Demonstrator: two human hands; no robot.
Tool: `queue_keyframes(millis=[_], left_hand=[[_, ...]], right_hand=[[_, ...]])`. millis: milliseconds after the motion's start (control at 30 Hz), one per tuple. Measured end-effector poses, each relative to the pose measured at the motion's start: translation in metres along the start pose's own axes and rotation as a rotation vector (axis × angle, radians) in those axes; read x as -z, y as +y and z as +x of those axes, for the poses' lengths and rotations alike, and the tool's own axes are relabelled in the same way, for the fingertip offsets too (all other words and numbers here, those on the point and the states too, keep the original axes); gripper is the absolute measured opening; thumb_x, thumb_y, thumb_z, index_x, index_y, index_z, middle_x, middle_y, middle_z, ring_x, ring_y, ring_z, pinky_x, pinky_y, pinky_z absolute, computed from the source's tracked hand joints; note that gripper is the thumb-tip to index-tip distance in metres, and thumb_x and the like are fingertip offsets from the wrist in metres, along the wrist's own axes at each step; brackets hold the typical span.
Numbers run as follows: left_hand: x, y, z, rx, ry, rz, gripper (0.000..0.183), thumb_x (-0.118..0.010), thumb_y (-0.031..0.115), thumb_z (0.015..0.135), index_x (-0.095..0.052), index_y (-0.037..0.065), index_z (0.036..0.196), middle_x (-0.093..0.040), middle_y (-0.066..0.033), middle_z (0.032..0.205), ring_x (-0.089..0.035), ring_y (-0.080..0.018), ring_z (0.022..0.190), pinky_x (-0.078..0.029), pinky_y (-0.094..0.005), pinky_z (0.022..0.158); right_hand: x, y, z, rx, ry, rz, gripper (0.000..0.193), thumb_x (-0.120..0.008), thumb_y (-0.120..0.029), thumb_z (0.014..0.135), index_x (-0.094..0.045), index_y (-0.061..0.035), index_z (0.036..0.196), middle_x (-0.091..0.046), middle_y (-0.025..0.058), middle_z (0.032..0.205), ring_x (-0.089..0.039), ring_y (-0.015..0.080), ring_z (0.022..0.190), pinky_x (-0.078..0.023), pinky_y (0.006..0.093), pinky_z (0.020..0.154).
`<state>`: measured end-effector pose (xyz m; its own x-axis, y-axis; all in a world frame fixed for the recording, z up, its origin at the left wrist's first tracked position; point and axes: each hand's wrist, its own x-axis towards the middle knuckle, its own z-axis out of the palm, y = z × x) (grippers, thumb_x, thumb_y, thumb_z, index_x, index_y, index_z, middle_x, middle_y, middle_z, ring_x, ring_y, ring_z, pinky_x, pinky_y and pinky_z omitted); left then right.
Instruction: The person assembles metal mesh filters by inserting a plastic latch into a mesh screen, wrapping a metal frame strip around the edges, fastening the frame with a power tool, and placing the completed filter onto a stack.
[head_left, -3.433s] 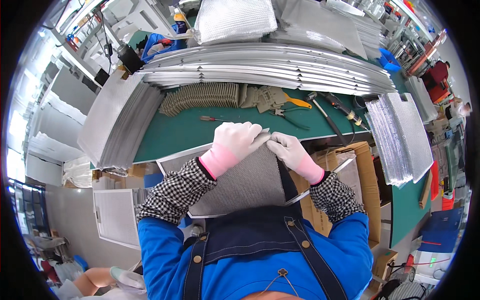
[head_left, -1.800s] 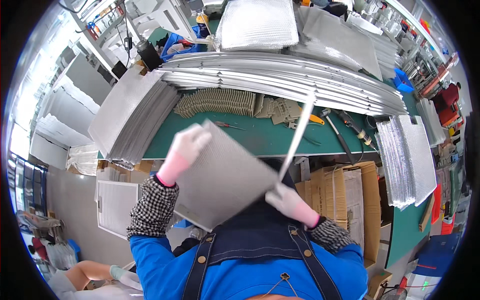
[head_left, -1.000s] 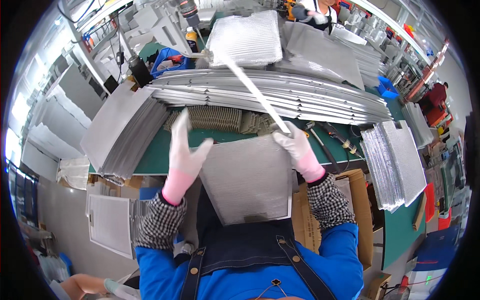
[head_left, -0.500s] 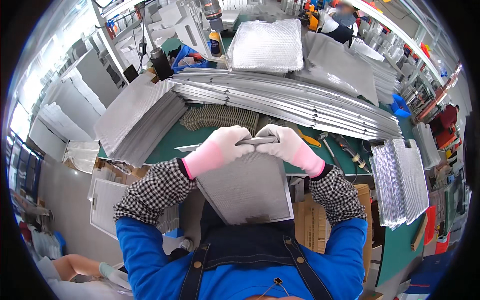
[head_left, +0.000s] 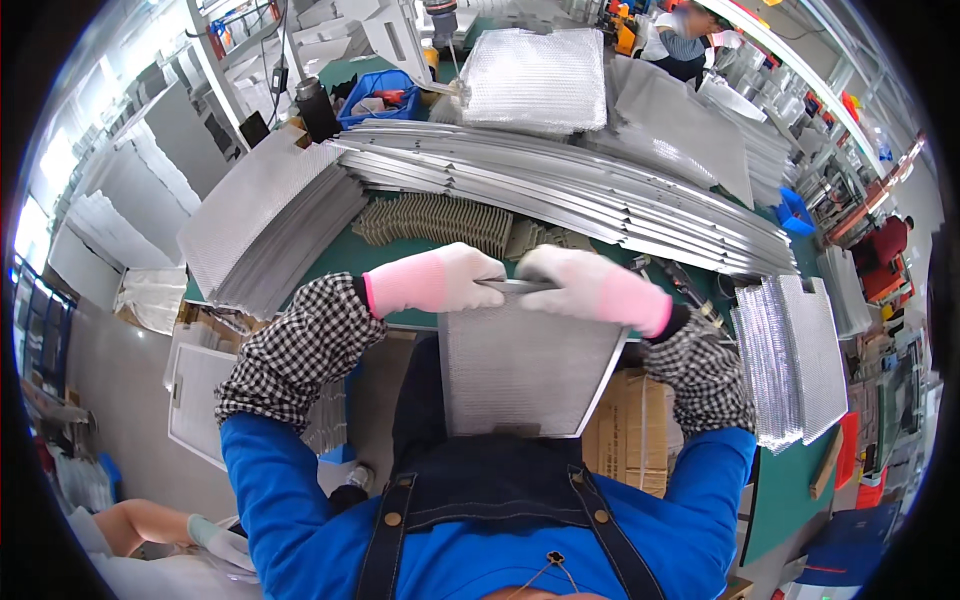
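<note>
A grey metal mesh panel [head_left: 530, 370] with a thin silvery frame leans between the green table's edge and my lap. My left hand [head_left: 450, 280], in a white and pink glove, is closed on the panel's far edge, thumb and fingers pinching the frame. My right hand [head_left: 580, 283], gloved alike and slightly blurred, pinches the same edge just to the right. A small dark tab [head_left: 517, 429] shows at the panel's near edge. Just beyond my hands lies a row of small beige-grey pieces [head_left: 435, 224].
Long metal strips [head_left: 560, 190] lie across the green table. Mesh sheets are stacked at left [head_left: 265, 215] and right [head_left: 790, 360]. A power tool [head_left: 695, 295] lies right of my hands. Cardboard boxes [head_left: 630, 430] stand below. Another person's gloved hand [head_left: 225, 545] is at lower left.
The panel has swung straighter and shifted right. My hands have moved slightly apart along its far edge. The pale strip that stuck out at left no longer shows there.
</note>
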<state>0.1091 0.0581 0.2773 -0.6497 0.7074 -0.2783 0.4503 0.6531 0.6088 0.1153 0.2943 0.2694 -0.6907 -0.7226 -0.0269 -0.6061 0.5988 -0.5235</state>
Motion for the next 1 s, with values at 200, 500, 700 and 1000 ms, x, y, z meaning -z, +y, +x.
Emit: queue_keyframes(millis=[200, 500, 700, 1000], left_hand=[[-0.019, -0.047, -0.023, -0.169, 0.315, 0.145, 0.035, -0.068, 0.034, 0.088, -0.069, 0.005, 0.108, -0.069, -0.0139, 0.094, -0.067, -0.0325, 0.088, -0.053, -0.0394, 0.080], [-0.109, -0.027, 0.023, -0.412, 0.918, -0.621, 0.085, -0.075, 0.000, 0.079, -0.030, 0.004, 0.151, -0.050, -0.0127, 0.146, -0.061, -0.0225, 0.118, -0.053, -0.0344, 0.091], [-0.114, -0.003, 0.017, -0.186, 1.141, -0.635, 0.081, -0.081, 0.000, 0.072, -0.041, -0.003, 0.143, -0.062, -0.0087, 0.107, -0.064, -0.0119, 0.086, -0.053, -0.0238, 0.071], [-0.102, 0.021, -0.046, -0.272, 0.933, -0.467, 0.041, -0.073, -0.004, 0.074, -0.072, 0.005, 0.114, -0.065, -0.0043, 0.082, -0.057, -0.0095, 0.064, -0.046, -0.0236, 0.061]], right_hand=[[-0.014, 0.004, 0.014, 0.089, 0.006, 0.072, 0.027, -0.065, -0.022, 0.091, -0.062, -0.0020, 0.110, -0.066, 0.0168, 0.097, -0.066, 0.0280, 0.092, -0.051, 0.0373, 0.082], [-0.004, 0.010, -0.002, 0.103, -0.050, 0.138, 0.023, -0.065, -0.017, 0.089, -0.062, -0.0004, 0.105, -0.063, 0.0140, 0.095, -0.063, 0.0302, 0.088, -0.050, 0.0372, 0.079], [0.001, 0.003, -0.019, 0.084, -0.039, 0.273, 0.035, -0.067, -0.016, 0.088, -0.063, -0.0032, 0.121, -0.063, 0.0132, 0.105, -0.063, 0.0277, 0.099, -0.049, 0.0351, 0.088], [0.027, 0.022, -0.010, 0.109, -0.594, 0.449, 0.045, -0.064, -0.016, 0.092, -0.057, -0.0025, 0.134, -0.061, 0.0112, 0.114, -0.058, 0.0202, 0.108, -0.044, 0.0329, 0.095]])
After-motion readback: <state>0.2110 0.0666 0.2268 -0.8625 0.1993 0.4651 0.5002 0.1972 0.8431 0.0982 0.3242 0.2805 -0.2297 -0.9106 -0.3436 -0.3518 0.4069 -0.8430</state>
